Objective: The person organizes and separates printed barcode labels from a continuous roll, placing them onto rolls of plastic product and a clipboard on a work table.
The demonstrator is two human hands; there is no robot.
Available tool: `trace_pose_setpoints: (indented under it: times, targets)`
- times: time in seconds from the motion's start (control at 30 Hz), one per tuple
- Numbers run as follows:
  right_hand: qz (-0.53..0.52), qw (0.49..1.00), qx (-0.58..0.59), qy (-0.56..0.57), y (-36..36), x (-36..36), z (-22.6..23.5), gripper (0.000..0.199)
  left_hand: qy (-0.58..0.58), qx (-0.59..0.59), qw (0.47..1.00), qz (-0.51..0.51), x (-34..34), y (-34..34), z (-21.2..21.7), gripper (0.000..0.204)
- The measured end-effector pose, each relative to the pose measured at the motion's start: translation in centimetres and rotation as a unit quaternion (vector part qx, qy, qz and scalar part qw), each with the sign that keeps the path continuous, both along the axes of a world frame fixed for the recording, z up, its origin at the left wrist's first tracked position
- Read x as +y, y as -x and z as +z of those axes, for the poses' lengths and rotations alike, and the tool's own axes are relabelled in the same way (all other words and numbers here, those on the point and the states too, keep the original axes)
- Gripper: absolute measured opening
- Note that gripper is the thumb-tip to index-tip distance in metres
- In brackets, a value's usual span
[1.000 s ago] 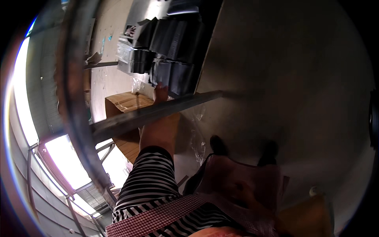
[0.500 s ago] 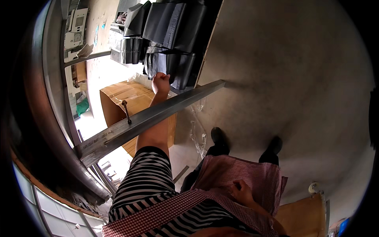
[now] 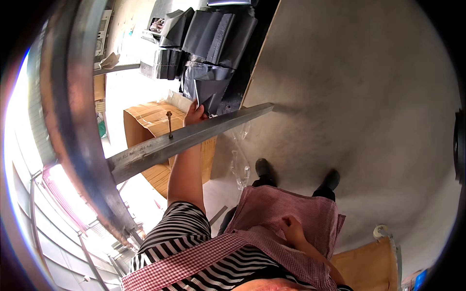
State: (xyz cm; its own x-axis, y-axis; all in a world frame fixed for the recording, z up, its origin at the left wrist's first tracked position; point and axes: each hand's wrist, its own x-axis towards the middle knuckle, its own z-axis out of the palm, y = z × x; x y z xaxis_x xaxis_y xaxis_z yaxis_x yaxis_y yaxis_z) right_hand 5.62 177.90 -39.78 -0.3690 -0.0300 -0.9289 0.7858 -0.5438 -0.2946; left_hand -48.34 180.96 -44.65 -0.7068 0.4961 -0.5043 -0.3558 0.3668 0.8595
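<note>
My left hand (image 3: 195, 114) reaches past a grey metal bar (image 3: 194, 133) and pinches the lower edge of a black plastic sheet (image 3: 208, 92). The sheet is partly lifted and folded over at the near end of a stack of folded black plastic (image 3: 193, 80). My fingertips are partly hidden behind the sheet. Close to my body, my right hand (image 3: 292, 230) rests before a red checked apron (image 3: 272, 208), fingers curled in a loose fist; nothing shows in it.
Further folded black plastic (image 3: 208, 39) lies beyond the stack. An open cardboard box (image 3: 160, 114) stands below my left forearm. A bolt (image 3: 170, 125) sticks up from the bar. Clear plastic film (image 3: 239, 167) lies on the floor near my feet. Brown board (image 3: 366, 264) stands at lower right.
My left hand has drawn back slightly toward me and now holds the lifted edge of a black plastic sheet. The view has shifted a little. My right hand stays by the apron.
</note>
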Motion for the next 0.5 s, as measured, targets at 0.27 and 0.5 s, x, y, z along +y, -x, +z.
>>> trace_pose_setpoints:
  times: [0.27,0.5]
  targets:
    - [-0.067,0.998,0.004,-0.019,-2.0,-4.8,-2.7,0.034,-0.292,-0.262,0.905,-0.166,-0.3,-1.1,4.8,0.048]
    - [-0.071,0.997,0.009,0.024,-3.0,-6.0,-3.1,0.040,-0.401,-0.109,0.907,0.072,-7.1,2.2,2.9,0.038]
